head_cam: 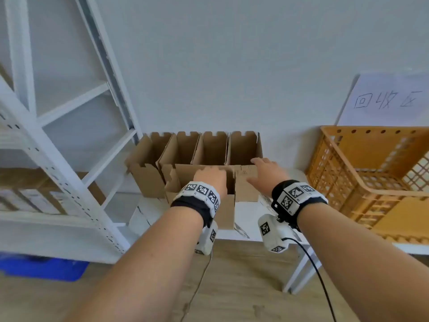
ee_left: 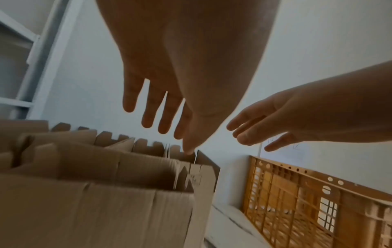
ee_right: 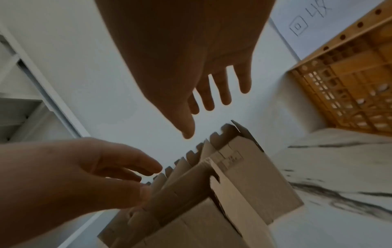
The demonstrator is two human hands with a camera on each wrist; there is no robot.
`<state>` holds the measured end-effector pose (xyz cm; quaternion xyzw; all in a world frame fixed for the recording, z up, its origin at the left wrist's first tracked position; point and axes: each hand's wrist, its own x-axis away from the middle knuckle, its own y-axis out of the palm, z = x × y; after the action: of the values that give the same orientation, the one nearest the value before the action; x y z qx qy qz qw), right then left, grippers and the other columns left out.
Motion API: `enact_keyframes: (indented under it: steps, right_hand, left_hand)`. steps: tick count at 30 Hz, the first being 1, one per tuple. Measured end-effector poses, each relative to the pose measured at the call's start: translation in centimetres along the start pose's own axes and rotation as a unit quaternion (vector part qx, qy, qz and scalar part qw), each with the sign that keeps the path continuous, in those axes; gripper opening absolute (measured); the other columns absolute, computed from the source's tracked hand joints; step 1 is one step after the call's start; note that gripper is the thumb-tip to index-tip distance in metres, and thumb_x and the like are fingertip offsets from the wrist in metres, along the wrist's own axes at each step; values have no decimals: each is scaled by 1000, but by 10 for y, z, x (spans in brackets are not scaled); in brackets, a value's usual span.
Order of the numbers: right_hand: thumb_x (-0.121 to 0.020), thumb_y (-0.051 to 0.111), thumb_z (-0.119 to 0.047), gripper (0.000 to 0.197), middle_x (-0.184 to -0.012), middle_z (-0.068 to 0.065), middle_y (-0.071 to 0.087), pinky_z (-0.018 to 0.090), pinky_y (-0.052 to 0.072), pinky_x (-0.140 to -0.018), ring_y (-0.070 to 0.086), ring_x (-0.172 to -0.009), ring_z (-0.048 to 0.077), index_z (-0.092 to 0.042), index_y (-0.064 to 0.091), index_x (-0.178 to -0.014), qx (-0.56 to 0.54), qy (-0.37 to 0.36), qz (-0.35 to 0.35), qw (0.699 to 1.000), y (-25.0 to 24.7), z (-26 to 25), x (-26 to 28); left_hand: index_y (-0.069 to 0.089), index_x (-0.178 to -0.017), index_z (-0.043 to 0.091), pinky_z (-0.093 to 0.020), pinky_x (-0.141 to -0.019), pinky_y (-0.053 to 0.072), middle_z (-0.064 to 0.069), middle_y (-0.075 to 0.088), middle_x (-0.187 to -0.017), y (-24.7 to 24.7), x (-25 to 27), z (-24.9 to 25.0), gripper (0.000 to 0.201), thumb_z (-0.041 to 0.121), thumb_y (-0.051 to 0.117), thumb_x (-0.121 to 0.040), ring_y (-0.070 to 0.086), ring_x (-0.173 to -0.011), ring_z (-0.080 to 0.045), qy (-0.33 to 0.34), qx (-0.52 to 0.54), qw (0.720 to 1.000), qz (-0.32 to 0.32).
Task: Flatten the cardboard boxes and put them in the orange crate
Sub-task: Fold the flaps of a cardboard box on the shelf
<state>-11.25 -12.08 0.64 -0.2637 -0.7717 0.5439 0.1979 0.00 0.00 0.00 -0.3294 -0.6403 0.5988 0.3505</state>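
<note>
Several open brown cardboard boxes (head_cam: 209, 149) stand upright in a row on a white marbled table (head_cam: 246, 228), against the wall. The nearest box (head_cam: 222, 205) stands in front of the row, its top open. My left hand (head_cam: 210, 177) hovers just above this box (ee_left: 106, 209) with fingers (ee_left: 148, 110) straight and spread, holding nothing. My right hand (head_cam: 264, 171) reaches over the box beside it (ee_right: 244, 176), its fingers (ee_right: 224, 90) straight too. The orange crate (head_cam: 371, 173) stands to the right on the table and looks empty.
A white metal shelving unit (head_cam: 58, 147) rises on the left, right beside the boxes. A paper sign (head_cam: 390, 101) with handwriting hangs on the wall above the crate (ee_left: 307, 201). A blue bin (head_cam: 41, 266) sits on the wooden floor at lower left.
</note>
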Motion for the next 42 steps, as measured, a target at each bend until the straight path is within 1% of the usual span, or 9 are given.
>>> enact_keyframes:
  steps: [7, 15, 24, 26, 31, 33, 36, 39, 42]
  right_hand:
    - [-92, 55, -29, 61, -147, 6, 40, 45, 39, -107, 40, -133, 27, -23, 29, -147, -24, 45, -73, 996, 52, 6, -2]
    - [-92, 57, -33, 62, -147, 4, 41, 46, 40, -107, 41, -133, 26, -24, 29, -147, -20, 77, -99, 992, 84, 16, -7]
    - [-92, 57, -32, 61, -147, 5, 41, 43, 40, -107, 43, -132, 25, -24, 31, -146, -39, 79, -111, 990, 88, 22, -13]
    - [-92, 57, -32, 60, -147, 6, 40, 43, 41, -106, 44, -130, 26, -24, 31, -146, -43, 79, -110, 990, 85, 24, -12]
    - [-92, 56, -31, 59, -143, 7, 44, 42, 44, -103, 49, -125, 26, -22, 31, -146, -49, 79, -115, 989, 74, 30, -8]
    - [-95, 52, -31, 56, -143, 8, 44, 40, 44, -102, 49, -125, 27, -19, 31, -146, -55, 83, -126, 987, 70, 34, -4]
    - [-100, 40, -31, 44, -134, 12, 51, 37, 45, -93, 54, -117, 28, -13, 39, -140, -79, 102, -121, 984, 63, 38, 4]
    - [-102, 33, -28, 38, -127, 16, 54, 39, 47, -91, 56, -110, 32, -7, 44, -132, -92, 115, -98, 984, 54, 45, 7]
    - [-102, 30, -35, 39, -123, 15, 53, 37, 45, -88, 54, -103, 28, -11, 44, -130, -103, 129, -79, 983, 44, 56, 13]
  left_hand:
    - [54, -123, 15, -38, -90, 43, -7, 53, -121, 48, 0, -9, 33, 13, 45, -92, 50, -112, -27, 5, 11, 997, -70]
    - [49, -129, 14, -36, -91, 43, -7, 57, -121, 70, -13, 1, 40, 7, 48, -90, 54, -110, -26, 41, 45, 997, -49]
    - [63, -114, 21, -35, -85, 43, -3, 65, -107, 65, -19, 8, 32, 9, 43, -92, 60, -99, -24, 62, 31, 997, -28]
    - [64, -115, 22, -35, -84, 45, -2, 66, -108, 60, -19, 7, 32, 11, 43, -94, 60, -98, -24, 54, 47, 997, -18]
    - [58, -120, 20, -39, -91, 49, -3, 63, -114, 45, -19, 6, 28, 14, 46, -97, 60, -102, -25, -27, 138, 989, 34]
    - [55, -121, 18, -37, -90, 49, -4, 62, -115, 36, -17, 6, 26, 15, 45, -98, 59, -104, -25, -46, 176, 981, 73]
    - [50, -129, 14, -31, -88, 44, -4, 58, -121, 23, -15, 10, 31, 16, 40, -100, 56, -109, -22, -58, 236, 965, 99]
    - [50, -127, 13, -28, -82, 42, -4, 58, -117, 13, -13, 17, 29, 15, 39, -101, 56, -106, -20, -69, 279, 949, 130]
    - [48, -129, 12, -26, -87, 41, -3, 56, -122, 10, -8, 23, 30, 15, 39, -101, 54, -113, -20, -75, 314, 935, 144]
